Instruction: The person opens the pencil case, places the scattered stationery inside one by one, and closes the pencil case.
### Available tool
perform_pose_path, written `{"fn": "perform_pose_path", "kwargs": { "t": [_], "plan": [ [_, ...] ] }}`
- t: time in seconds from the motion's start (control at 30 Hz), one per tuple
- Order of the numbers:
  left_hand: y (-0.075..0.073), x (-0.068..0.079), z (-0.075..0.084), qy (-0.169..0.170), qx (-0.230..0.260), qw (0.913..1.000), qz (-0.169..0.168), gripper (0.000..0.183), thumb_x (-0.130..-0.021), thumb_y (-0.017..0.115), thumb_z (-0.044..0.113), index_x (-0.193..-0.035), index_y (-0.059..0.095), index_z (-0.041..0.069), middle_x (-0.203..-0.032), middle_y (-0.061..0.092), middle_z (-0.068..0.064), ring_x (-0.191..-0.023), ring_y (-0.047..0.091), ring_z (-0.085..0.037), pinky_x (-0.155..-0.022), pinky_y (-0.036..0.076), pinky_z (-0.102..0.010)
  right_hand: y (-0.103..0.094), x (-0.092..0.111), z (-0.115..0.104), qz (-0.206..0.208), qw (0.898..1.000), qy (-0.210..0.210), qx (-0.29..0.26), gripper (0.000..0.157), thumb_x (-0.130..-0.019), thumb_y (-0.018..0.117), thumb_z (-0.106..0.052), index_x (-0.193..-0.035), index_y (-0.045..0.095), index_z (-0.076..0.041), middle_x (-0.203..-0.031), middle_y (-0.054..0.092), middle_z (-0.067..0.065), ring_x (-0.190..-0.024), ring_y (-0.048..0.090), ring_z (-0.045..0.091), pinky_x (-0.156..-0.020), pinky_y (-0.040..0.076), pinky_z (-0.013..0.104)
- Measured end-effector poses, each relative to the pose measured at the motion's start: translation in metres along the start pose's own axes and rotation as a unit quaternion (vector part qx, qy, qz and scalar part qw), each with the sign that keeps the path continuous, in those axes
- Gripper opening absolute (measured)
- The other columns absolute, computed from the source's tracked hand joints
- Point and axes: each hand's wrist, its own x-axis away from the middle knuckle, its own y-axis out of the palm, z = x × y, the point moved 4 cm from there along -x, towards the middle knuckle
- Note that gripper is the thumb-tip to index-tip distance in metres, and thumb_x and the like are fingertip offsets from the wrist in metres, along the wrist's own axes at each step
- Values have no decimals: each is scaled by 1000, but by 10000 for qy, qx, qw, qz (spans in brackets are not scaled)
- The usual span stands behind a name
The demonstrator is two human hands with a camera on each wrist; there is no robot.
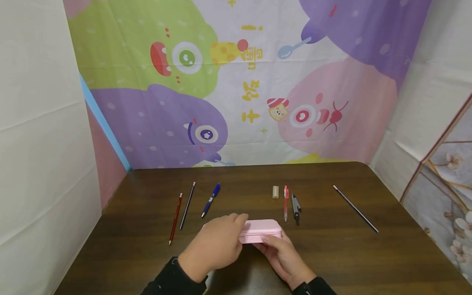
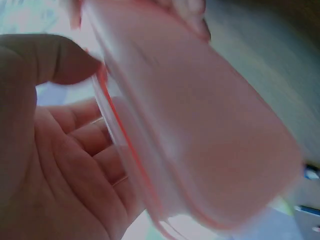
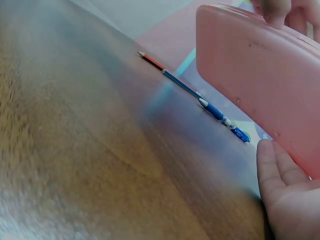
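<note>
Both hands hold a closed pink pencil case over the near middle of the table. My left hand lies across its left part and hides that end in the head view. In the left wrist view the left thumb presses at the red zip line, with the fingers on the far side of the case. The right hand grips the right end, thumb along the front edge and fingers beneath. Close up in the right wrist view, the case is tilted.
On the brown table, a red pencil, a dark pencil and a blue pen lie left. Beyond the case are a small beige block, a red pen and a grey pen. Another dark pencil lies right.
</note>
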Motion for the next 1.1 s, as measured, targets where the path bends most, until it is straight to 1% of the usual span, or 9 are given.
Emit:
{"fn": "perform_pose_path", "kwargs": {
  "t": [0.13, 0.23, 0.3, 0.43, 0.5, 0.63, 0.8, 0.97, 1.1],
  "plan": [
    [-5, 13, -35, -375, 1071, 9934, 176, 47, -90, 65, 34, -128, 58, 8, -122, 63, -5, -107, 60, -18, -91, 50, -41, 0, -1, 0, -26, 9998, -32, -193, 39, -95, 53, -5, -132, 39, -8, -123, 58, 7, -113, 58, 19, -104, 42, 43],
    [-2, 25, -62, -799, 1876, 9790, 83, 54, -88, 67, 44, -130, 58, 10, -126, 61, -4, -109, 58, -17, -93, 48, -43, 0, -2, 0, -112, 9996, -91, -242, 39, -95, 51, -4, -132, 38, -8, -123, 59, 7, -113, 58, 19, -105, 40, 46],
    [3, 34, -77, -1050, 2463, 9635, -34, 59, -87, 68, 48, -133, 55, 13, -130, 58, -4, -113, 55, -17, -95, 46, -45, 1, -3, 0, -152, 9995, -96, -256, 40, -95, 50, -4, -133, 37, -7, -123, 58, 7, -113, 58, 19, -106, 40, 46],
    [15, 49, -96, -1442, 3574, 9225, -187, 62, -87, 69, 49, -137, 51, 17, -136, 52, -3, -124, 50, -25, -101, 41, -52, 1, -3, 0, -240, 9993, -123, -266, 43, -96, 50, -4, -135, 34, -6, -125, 57, 8, -114, 58, 20, -106, 39, 47],
    [23, 54, -100, -1518, 4097, 8993, -188, 61, -88, 68, 46, -137, 49, 15, -137, 52, -5, -126, 48, -28, -102, 40, -54, 1, -2, -1, -264, 9992, -161, -268, 43, -96, 50, -4, -136, 34, -6, -125, 58, 8, -114, 58, 20, -106, 39, 47],
    [38, 59, -101, -1356, 4862, 8633, 5, 53, -93, 65, 36, -136, 49, 11, -133, 55, -10, -121, 54, -27, -98, 46, -44, -1, -1, -1, -295, 9989, -257, -252, 41, -95, 50, -3, -134, 37, -6, -122, 60, 6, -112, 59, 19, -105, 40, 47],
    [49, 64, -101, -1229, 5249, 8401, 597, 45, -93, 66, 26, -133, 52, 10, -131, 56, -13, -114, 57, -26, -91, 49, -29, 2, -2, 0, -424, 9983, -309, -241, 40, -94, 49, -1, -132, 39, -8, -121, 61, 6, -110, 60, 19, -103, 43, 44],
    [56, 67, -100, -1309, 5703, 8066, 837, 42, -94, 64, 18, -132, 52, 7, -133, 53, -17, -112, 57, -28, -88, 50, -29, 3, -2, 1, -401, 9985, -290, -216, 40, -93, 50, 0, -131, 39, -8, -120, 61, 5, -108, 60, 18, -101, 45, 43],
    [61, 66, -99, -1508, 5784, 7958, 973, 39, -94, 64, 16, -131, 54, 8, -130, 56, -15, -112, 57, -27, -88, 50, -29, 2, -2, 0, -265, 9992, -260, -173, 42, -92, 51, 2, -132, 40, -7, -118, 61, 6, -107, 60, 18, -100, 45, 43]
  ]
}}
